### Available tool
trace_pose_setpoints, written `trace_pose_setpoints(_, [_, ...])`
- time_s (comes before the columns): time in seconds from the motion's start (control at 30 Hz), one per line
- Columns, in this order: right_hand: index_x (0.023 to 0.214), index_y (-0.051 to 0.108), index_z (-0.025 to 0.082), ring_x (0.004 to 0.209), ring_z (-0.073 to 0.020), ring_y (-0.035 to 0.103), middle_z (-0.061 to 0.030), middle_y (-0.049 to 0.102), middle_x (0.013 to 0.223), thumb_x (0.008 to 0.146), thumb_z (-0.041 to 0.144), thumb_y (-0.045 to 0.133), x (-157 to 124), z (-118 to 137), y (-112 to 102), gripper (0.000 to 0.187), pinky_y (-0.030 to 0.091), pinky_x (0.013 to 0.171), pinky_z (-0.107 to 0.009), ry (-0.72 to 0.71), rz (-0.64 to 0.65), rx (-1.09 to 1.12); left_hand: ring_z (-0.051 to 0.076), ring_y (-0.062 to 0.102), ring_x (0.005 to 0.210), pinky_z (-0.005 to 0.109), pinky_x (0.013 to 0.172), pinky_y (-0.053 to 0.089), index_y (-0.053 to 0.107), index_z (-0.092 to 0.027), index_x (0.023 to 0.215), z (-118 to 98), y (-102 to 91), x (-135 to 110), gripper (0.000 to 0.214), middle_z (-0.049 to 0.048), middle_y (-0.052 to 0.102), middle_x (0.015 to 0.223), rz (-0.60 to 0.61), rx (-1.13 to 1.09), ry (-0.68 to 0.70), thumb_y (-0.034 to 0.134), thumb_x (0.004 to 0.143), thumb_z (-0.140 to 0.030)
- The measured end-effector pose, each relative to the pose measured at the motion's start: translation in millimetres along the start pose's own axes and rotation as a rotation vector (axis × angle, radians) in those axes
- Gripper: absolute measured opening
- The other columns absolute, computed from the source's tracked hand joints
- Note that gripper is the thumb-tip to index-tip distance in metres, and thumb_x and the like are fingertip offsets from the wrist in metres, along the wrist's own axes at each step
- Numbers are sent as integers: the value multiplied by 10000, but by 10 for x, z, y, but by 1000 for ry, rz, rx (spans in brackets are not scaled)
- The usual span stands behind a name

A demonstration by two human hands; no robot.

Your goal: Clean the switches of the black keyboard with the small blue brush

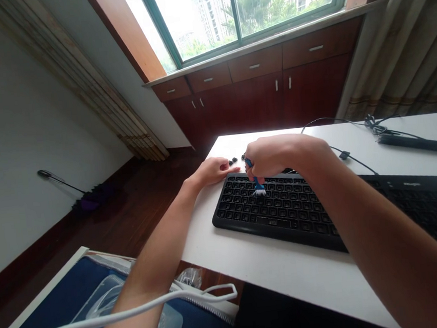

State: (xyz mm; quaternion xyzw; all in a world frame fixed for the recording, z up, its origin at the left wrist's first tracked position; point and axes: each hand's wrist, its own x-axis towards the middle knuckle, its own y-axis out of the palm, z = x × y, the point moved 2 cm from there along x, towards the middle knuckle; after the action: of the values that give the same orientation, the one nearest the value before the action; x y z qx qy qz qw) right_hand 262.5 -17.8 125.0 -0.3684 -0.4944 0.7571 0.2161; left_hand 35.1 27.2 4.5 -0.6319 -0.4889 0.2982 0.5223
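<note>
A black keyboard lies on the white table, and most of its keycaps look to be off, with square sockets showing. My right hand is closed around a small blue-handled brush, its white bristles pointing down onto the upper left part of the keyboard. At the keyboard's back left corner, my left hand rests on the table with fingers partly stretched out and nothing visible in them. Small black keycaps lie just beyond its fingertips. My right forearm hides the middle of the keyboard.
A cable runs from the keyboard's back edge toward a black power strip and tangled wires at the back right. Near my left forearm are a white bent rod and a blue fabric surface. Cabinets stand beneath the window.
</note>
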Motion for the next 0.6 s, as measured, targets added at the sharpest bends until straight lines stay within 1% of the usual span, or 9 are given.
trace_pose_setpoints(0.1, [902, 771, 222, 727, -215, 664, -56, 732, 878, 733, 195, 649, -18, -10, -14, 210, 458, 599, -319, 24, -22, -18, 110, 377, 586, 278, 568, 234, 471, -161, 604, -6, -2, -1, 529, -4, 475, 588, 4, -3, 1, 555, 822, -635])
trace_pose_setpoints(0.2, [920, 769, 230, 732, -212, 667, -45, 736, 888, 725, 178, 653, -38, 29, -12, 232, 456, 597, -310, -7, -7, -5, 111, 381, 589, 283, 570, 237, 471, -162, 610, -5, -7, -1, 496, 0, 486, 596, 12, 10, 1, 553, 834, -597])
trace_pose_setpoints(0.4, [864, 775, 259, 758, -187, 669, -6, 747, 894, 771, 181, 630, -43, 114, 25, 189, 461, 651, -306, -66, 129, 58, 107, 360, 584, 286, 571, 238, 500, -159, 622, -1, -18, -3, 435, -3, 484, 601, 16, 11, -6, 590, 810, -541])
trace_pose_setpoints(0.47, [881, 776, 259, 748, -188, 667, -16, 743, 900, 771, 188, 640, -29, 100, 24, 189, 458, 642, -305, -51, 110, 49, 108, 363, 585, 285, 570, 235, 496, -161, 621, 5, -11, 0, 440, -5, 484, 601, 18, 9, -6, 590, 808, -547])
trace_pose_setpoints(0.6, [886, 763, 205, 706, -224, 659, -76, 722, 867, 757, 244, 682, -1, 39, 11, 157, 448, 611, -329, 25, -19, 2, 115, 373, 587, 291, 567, 221, 487, -162, 603, 3, 3, 5, 487, 2, 480, 590, 7, -15, -8, 567, 819, -591])
